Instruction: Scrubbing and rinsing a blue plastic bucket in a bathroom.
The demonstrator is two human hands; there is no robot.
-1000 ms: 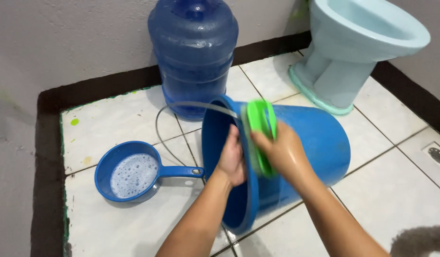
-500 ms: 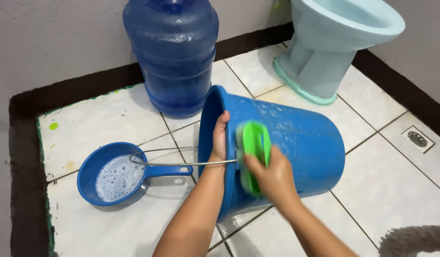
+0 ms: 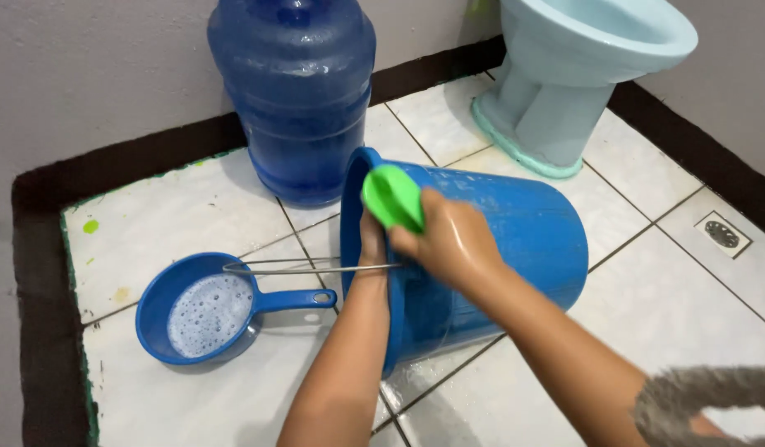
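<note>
Bucket (image 3: 515, 248) position: the blue bucket lies on its side on the wet tiled floor (image 3: 688, 314), mouth toward the left, between the large blue water jug (image 3: 295, 99) behind it and you in front. Working left to right, note the blue dipper (image 3: 204, 308) of soapy water standing on the floor well left of the bucket, within reach for re-wetting. The bucket's wire handle (image 3: 312, 267) hangs out across the mouth toward the dipper; keep it clear of your wrist.

Left hand (image 3: 371, 244): the fingers are hooked over the rim at the mouth, thumb side outside, holding the bucket against rolling. The forearm comes up from the lower edge nearly straight. Maintain this grip; judged from the round wall on slick tile, the bucket is likely to turn under scrubbing pressure.

Right hand (image 3: 448, 244): the fingers are closed around a green scrub brush (image 3: 392, 197), pressed on the upper outer wall just beside the rim. The wrist is bent forward and the forearm crosses from lower right. Keep the bristle face flat to the curve and use short overlapping strokes.

Farther right, a pale blue toilet (image 3: 577, 74) stands at the wall, and a floor drain (image 3: 721, 234) is set in the tile.
</note>
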